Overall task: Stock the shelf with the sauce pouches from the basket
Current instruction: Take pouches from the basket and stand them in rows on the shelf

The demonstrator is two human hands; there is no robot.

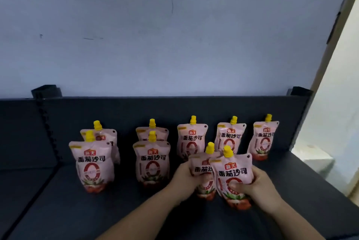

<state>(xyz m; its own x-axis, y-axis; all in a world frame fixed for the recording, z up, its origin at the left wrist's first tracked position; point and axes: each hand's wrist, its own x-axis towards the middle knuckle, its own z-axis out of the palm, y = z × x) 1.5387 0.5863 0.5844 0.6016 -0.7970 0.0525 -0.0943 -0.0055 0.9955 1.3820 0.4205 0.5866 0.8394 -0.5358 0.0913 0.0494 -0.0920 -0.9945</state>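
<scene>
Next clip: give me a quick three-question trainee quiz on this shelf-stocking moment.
1. True or false: the left hand is empty.
2. How many sauce pouches stand on the shelf with no hand on them?
3. The right hand grips a pouch; its cap is: A red, B yellow, C green.
Key: 1 false, it grips a second pouch; 2 seven; 3 B.

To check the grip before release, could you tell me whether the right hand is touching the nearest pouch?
Touching: the head view shows the right hand curled round the nearest pouch.
</scene>
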